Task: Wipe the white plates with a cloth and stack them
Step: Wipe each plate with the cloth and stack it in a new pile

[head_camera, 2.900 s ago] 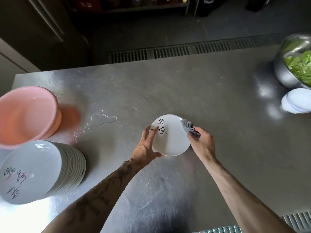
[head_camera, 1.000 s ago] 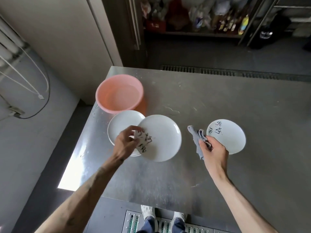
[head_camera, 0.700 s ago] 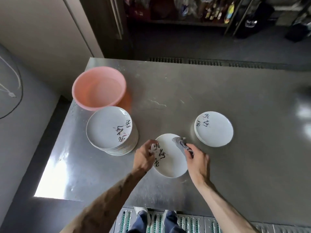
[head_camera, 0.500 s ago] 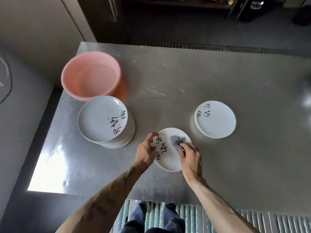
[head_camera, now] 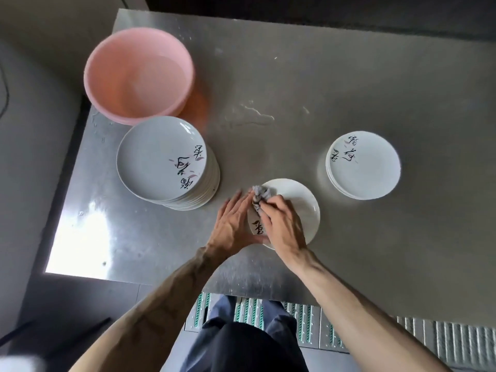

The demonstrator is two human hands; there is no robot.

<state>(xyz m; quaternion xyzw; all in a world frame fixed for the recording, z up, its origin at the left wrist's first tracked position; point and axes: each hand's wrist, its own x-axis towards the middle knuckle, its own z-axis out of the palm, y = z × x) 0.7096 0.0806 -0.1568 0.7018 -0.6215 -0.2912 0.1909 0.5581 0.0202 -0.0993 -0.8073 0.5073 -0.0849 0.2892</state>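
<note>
A white plate (head_camera: 300,210) with black brush lettering sits low over the steel table (head_camera: 349,76), near its front edge. My left hand (head_camera: 230,224) holds the plate's left rim, fingers along the edge and thumb at its lower rim. My right hand (head_camera: 281,224) grips a crumpled grey cloth (head_camera: 259,194) and presses it on the plate's upper left part. A tall stack of matching plates (head_camera: 150,159) stands to the left. A short stack of plates (head_camera: 370,170) lies to the right.
A pink plastic basin (head_camera: 139,73) stands at the table's back left, touching the tall stack. A thin water puddle (head_camera: 252,114) lies mid-table. The table's left and front edges are close; floor grating (head_camera: 308,326) and my legs show below.
My left hand took a plate off the tall stack and brought it to the front. My right hand moved the cloth onto it and slid it from the middle to the upper left rim.
</note>
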